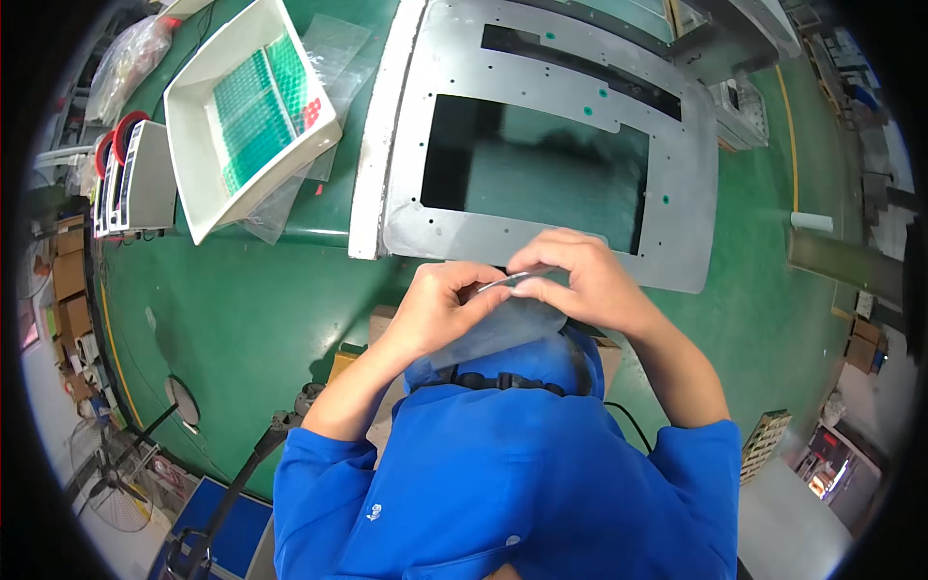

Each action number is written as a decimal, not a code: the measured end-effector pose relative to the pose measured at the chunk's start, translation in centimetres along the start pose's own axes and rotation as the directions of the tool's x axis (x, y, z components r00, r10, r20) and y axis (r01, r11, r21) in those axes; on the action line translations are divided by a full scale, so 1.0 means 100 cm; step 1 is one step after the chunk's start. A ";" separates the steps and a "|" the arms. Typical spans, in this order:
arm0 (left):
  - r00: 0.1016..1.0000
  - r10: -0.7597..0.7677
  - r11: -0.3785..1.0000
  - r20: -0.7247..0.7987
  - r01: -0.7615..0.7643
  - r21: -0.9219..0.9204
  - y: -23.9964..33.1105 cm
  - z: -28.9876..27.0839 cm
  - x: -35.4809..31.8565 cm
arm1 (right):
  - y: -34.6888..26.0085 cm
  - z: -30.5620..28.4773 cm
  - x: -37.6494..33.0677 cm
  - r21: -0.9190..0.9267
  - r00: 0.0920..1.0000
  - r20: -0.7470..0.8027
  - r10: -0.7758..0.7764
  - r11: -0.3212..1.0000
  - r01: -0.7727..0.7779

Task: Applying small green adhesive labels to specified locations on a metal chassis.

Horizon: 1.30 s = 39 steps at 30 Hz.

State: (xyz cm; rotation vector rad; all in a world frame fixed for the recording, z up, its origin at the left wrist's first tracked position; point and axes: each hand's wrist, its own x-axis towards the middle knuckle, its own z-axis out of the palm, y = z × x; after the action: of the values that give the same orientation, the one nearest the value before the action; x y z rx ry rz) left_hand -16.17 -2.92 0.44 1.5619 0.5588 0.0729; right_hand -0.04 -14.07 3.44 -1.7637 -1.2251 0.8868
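Observation:
Close in front of my body, both hands pinch the upper edge of a clear plastic film [493, 333], which hangs down over my lap. Whether it is a bag or a single sheet I cannot tell. My left hand [447, 302] grips it with thumb and forefinger, and my right hand [583, 282] does the same just beside it, the fingertips almost meeting. A thin pale edge shows between the fingers. Just beyond them lies the near edge of a grey metal plate [406, 179] with a large dark rectangular opening and a long slot above it.
To the left, a white plastic bin [184, 145] holds green gridded pieces and some red ones. Flat clear plastic bags [333, 58] lie beside it on the green tabletop. White boxed devices [147, 179] stand further left. A dark stand arm [256, 454] rises at lower left.

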 end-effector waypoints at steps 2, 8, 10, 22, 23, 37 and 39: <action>0.993 0.115 0.986 -0.018 -0.112 0.127 0.004 -0.013 -0.003 | 0.001 0.005 0.004 0.075 0.982 0.130 0.136 0.986 -0.147; 0.975 0.199 0.962 -0.098 -0.176 0.209 -0.003 -0.027 -0.008 | 0.001 0.012 0.016 0.035 0.996 0.089 0.004 0.999 -0.008; 0.974 0.212 0.954 -0.082 -0.188 0.232 -0.004 -0.033 -0.009 | 0.001 0.014 0.022 -0.024 0.993 0.089 -0.078 0.996 0.080; 0.920 0.338 0.913 -0.197 -0.270 0.305 -0.009 -0.050 -0.005 | -0.003 0.030 0.043 0.214 0.971 0.193 0.139 0.960 -0.180; 0.923 0.333 0.914 -0.193 -0.266 0.306 -0.009 -0.052 -0.005 | -0.004 0.030 0.046 0.186 0.971 0.201 0.129 0.968 -0.167; 0.915 -0.162 0.984 -0.369 0.120 -0.133 -0.033 -0.064 0.010 | 0.013 0.054 0.102 0.141 0.984 -0.165 0.065 0.989 -0.042; 0.920 -0.111 0.989 -0.376 0.064 -0.136 -0.036 -0.062 0.010 | 0.020 0.055 0.121 0.111 0.975 -0.155 0.157 0.984 -0.141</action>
State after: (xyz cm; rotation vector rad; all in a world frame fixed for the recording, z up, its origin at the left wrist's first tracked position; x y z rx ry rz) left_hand -18.78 3.06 -2.72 1.4075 0.9147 0.3445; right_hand -0.57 -1.75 -2.01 -1.8274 -0.9376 0.8543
